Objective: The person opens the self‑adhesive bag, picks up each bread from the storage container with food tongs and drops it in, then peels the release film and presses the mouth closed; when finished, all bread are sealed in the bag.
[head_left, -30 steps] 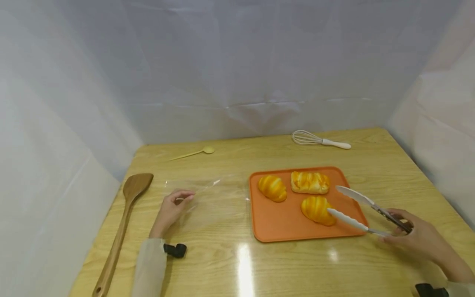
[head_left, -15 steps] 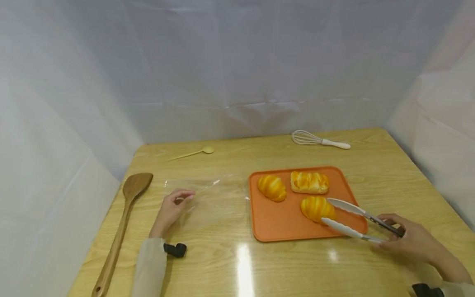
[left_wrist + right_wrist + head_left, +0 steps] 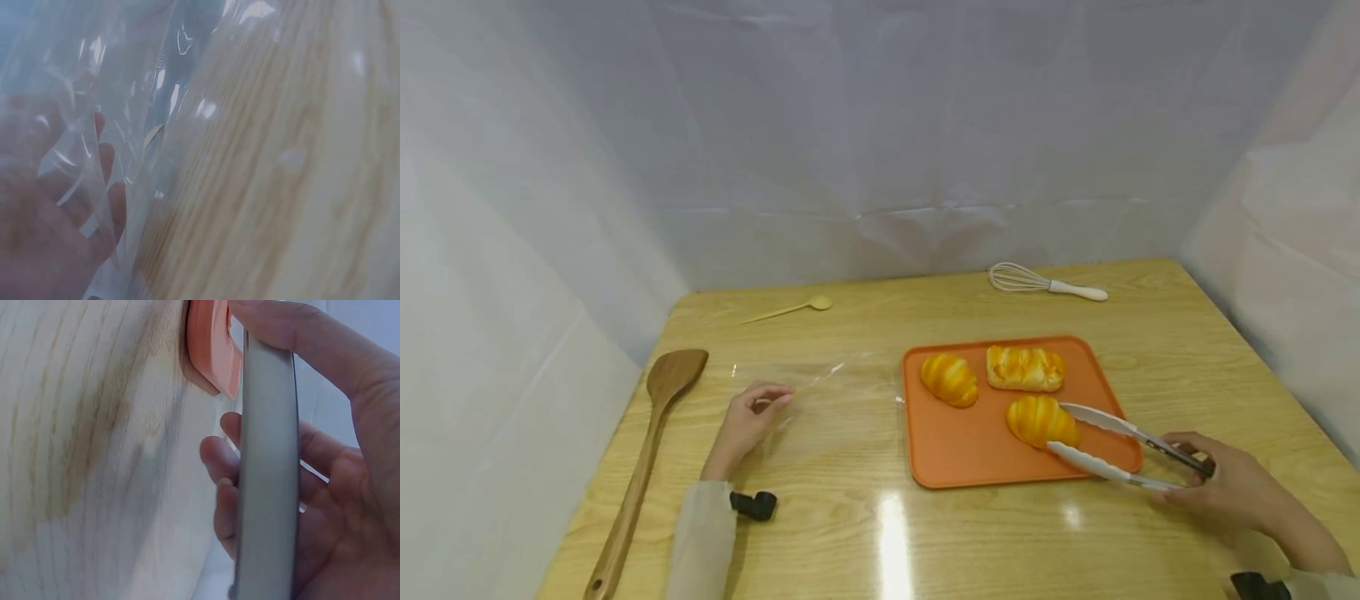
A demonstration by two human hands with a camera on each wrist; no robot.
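My right hand [image 3: 1243, 483] grips steel tongs [image 3: 1153, 442] with pale scalloped tips, off the tray's right edge. The tongs' arms are spread, their tips at the right side of the nearer croissant [image 3: 1037, 421], one above and one below. That croissant lies on an orange tray [image 3: 955, 467], along with a second croissant [image 3: 949, 380] and an oblong bread loaf [image 3: 1025, 368]. Left of the tray, my left hand [image 3: 747, 425] pinches the near-left part of a clear plastic bag [image 3: 842, 408]. Behind the film [image 3: 119, 56], its fingers show in the left wrist view.
A long wooden spatula [image 3: 655, 425] lies along the table's left side. Toward the back edge are a small yellow spoon [image 3: 820, 302] and a whisk [image 3: 1052, 285] with a white handle. White sheeting [image 3: 880, 150] hangs around the table.
My right hand has moved left with the tongs, bringing their tips to both sides of the nearer croissant. The left hand and the bag stay where they were.
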